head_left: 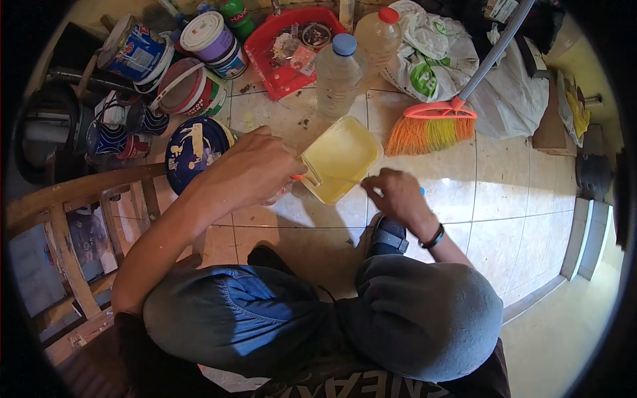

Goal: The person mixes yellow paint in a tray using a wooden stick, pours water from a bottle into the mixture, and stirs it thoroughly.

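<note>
A pale yellow, squarish plastic tub (342, 156) stands on the tiles in front of me, with a thin layer of yellowish stuff inside. My left hand (255, 166) is closed at its left rim; an orange-red bit and something clear show under the fingers, but most of what it holds is hidden. At the tub's near right corner, my right hand (398, 196) pinches what looks like a thin stick (348, 178) reaching over the inside. Just beyond the tub stands a clear bottle with a blue cap (340, 79).
A red dustpan (265, 56) holding litter and a red-capped bottle (378, 43) lie farther back. An orange broom (431, 129) and white plastic bags (434, 60) are at right. Paint buckets (192, 86), a dark blue lid (192, 156) and a wooden frame (73, 259) line the left.
</note>
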Demonstrator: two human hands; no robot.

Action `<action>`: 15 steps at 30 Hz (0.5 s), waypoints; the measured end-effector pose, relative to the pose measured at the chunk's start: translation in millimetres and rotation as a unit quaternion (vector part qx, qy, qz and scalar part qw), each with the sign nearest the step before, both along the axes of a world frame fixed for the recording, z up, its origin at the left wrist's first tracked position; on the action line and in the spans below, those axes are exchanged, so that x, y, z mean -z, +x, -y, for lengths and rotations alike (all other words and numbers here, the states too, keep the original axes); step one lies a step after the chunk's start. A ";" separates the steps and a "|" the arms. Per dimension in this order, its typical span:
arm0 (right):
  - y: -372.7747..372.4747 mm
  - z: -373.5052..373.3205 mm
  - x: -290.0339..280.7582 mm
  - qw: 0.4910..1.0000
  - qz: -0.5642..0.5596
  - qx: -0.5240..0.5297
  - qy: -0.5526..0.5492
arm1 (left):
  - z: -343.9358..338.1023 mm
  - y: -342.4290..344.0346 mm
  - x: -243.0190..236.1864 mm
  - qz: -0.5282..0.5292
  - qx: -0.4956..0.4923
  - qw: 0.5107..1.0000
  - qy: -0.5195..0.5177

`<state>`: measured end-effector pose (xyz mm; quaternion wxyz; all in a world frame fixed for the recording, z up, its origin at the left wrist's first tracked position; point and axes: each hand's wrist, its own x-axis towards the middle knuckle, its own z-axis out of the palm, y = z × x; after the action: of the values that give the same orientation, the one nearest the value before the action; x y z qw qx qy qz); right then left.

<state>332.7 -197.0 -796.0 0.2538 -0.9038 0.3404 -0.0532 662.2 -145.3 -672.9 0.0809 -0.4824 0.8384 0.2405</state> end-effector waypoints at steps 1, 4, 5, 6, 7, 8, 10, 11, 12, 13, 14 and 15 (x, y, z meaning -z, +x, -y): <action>-6.0 10.8 0.1 1.000 -0.022 0.019 -0.011 | 2.0 -2.6 -2.2 -0.003 0.004 1.000 0.003; -9.0 37.2 3.2 0.993 0.017 0.087 -0.072 | 7.7 -5.1 -9.5 0.004 -0.028 0.999 0.019; -8.7 35.0 4.3 0.993 0.015 0.088 -0.073 | 8.1 -3.9 -10.4 -0.013 -0.039 0.999 0.004; -2.2 30.4 6.8 0.993 0.013 0.080 -0.084 | 7.8 -1.6 -13.3 -0.027 -0.051 0.998 -0.011; 3.2 23.3 10.9 0.993 0.008 0.072 -0.092 | 7.7 -1.6 -14.9 -0.026 -0.052 0.998 -0.009; 6.0 10.6 12.6 0.994 0.002 0.045 -0.100 | 8.1 -2.5 -17.7 -0.021 -0.070 0.997 -0.012; 10.6 -11.2 7.7 0.997 0.012 0.003 -0.073 | 8.4 -3.6 -22.8 -0.016 -0.089 0.996 -0.013; 10.8 -19.4 7.2 0.999 0.019 -0.019 -0.044 | 8.6 -3.2 -25.1 -0.006 -0.093 0.996 -0.011; 10.5 -18.4 3.7 0.999 0.019 -0.021 -0.043 | 9.2 -3.2 -28.7 0.003 -0.095 0.995 -0.011; 7.5 -15.4 -0.5 0.999 0.020 -0.024 -0.034 | 9.7 -3.6 -32.1 0.004 -0.098 0.995 -0.010; 4.0 -11.7 -1.7 0.999 0.020 -0.027 -0.025 | 10.0 -4.0 -35.4 0.008 -0.104 0.995 -0.011; -1.7 -0.1 -1.2 1.000 -0.005 0.005 -0.019 | 11.5 -6.8 -39.9 0.010 -0.107 0.994 -0.014</action>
<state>331.0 -196.9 -794.8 0.2347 -0.9068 0.3456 -0.0562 655.4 -156.8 -633.1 0.0566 -0.5725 0.7847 0.2308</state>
